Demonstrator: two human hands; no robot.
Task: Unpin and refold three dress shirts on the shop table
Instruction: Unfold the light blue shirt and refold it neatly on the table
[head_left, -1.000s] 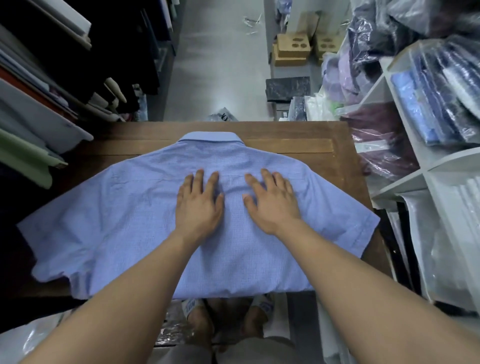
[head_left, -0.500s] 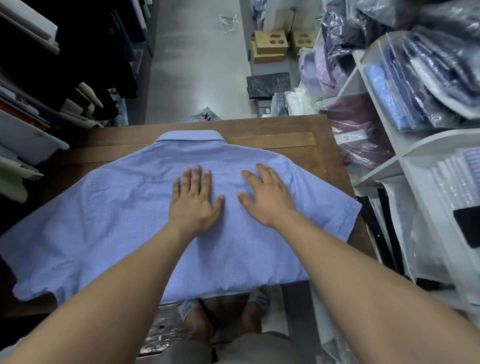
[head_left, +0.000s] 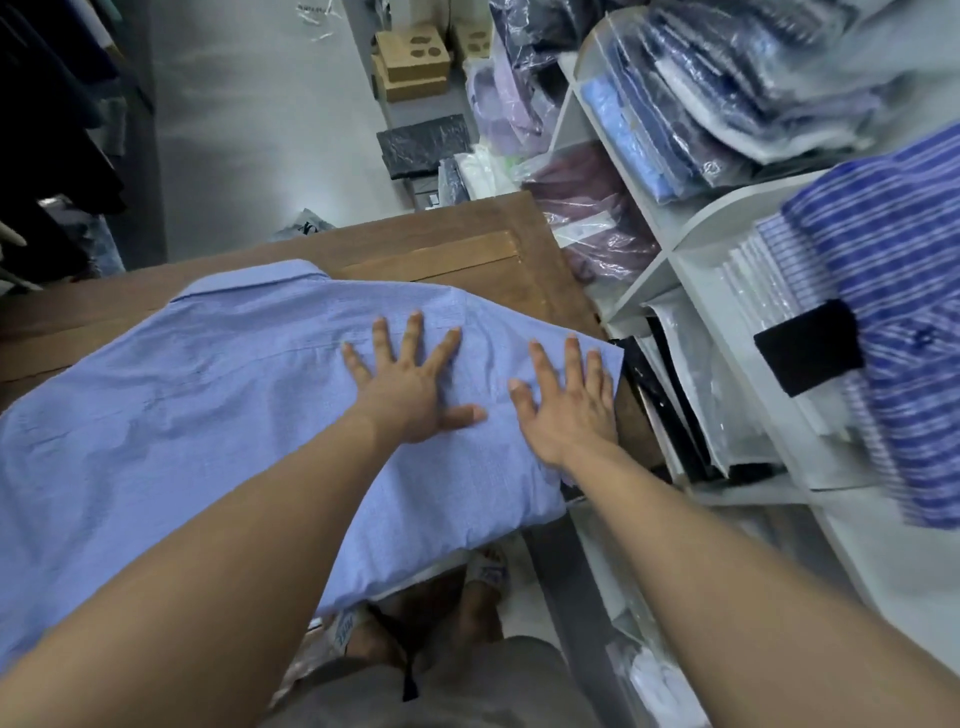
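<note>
A light blue short-sleeved dress shirt (head_left: 218, 405) lies spread face down on the wooden shop table (head_left: 467, 260), its collar at the far edge. My left hand (head_left: 410, 384) presses flat on the shirt's right shoulder area, fingers spread. My right hand (head_left: 566, 400) lies flat on the right sleeve, close to the table's right edge, fingers straight. The shirt's hem hangs over the near edge.
White shelves (head_left: 691, 244) full of bagged shirts stand right of the table. A blue striped shirt (head_left: 893, 312) lies on a shelf top. Cardboard boxes (head_left: 413, 62) and a dark bag sit on the floor beyond. Dark garments hang at the left.
Both hands have slid right across the shirt, from its middle back toward the right shoulder and sleeve. The view has swung right, toward the shelves.
</note>
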